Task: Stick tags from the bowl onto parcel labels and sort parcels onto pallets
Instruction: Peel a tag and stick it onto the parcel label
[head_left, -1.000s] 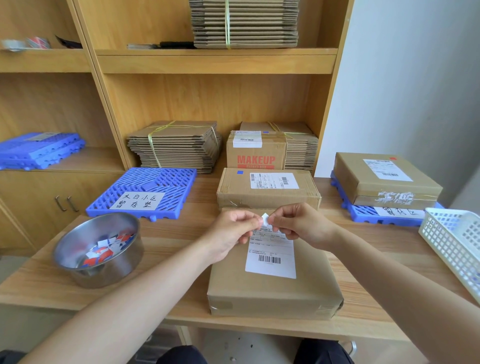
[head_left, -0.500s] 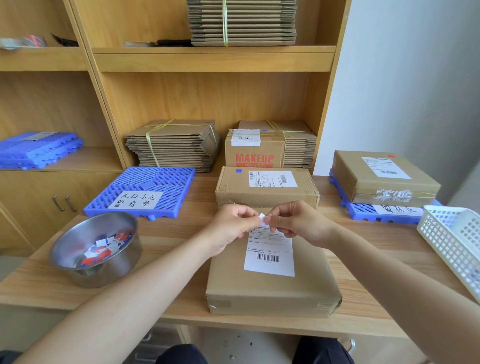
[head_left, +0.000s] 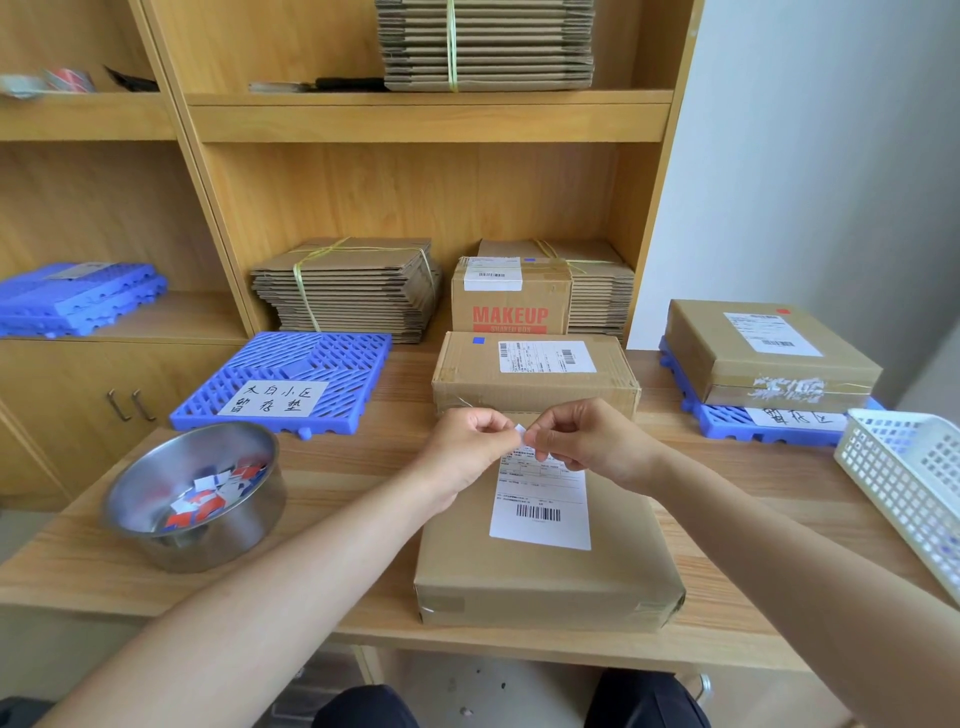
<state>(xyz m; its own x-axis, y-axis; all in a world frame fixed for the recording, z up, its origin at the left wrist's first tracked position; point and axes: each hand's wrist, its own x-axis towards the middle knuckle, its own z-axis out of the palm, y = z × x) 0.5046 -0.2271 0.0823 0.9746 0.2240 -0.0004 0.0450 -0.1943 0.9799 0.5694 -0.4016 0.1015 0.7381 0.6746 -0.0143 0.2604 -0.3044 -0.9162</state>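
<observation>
Currently: wooden table (head_left: 337, 467) fills lower frame; brown parcel (head_left: 545, 582) centre-bottom, label (head_left: 540, 514) face up; blue pallet (head_left: 291, 379) centre left, second pallet (head_left: 769, 423) at right edge under another box (head_left: 727, 358); steel bowl (head_left: 223, 540) of tags lower left; left hand (head_left: 467, 447) and right hand (head_left: 592, 441) meet above the label's top edge, fingertips of both pinched on one small white tag (head_left: 520, 429).

Tied cardboard bundles (head_left: 345, 288) on wooden shelves (head_left: 426, 122); white basket (head_left: 904, 488) beside.
</observation>
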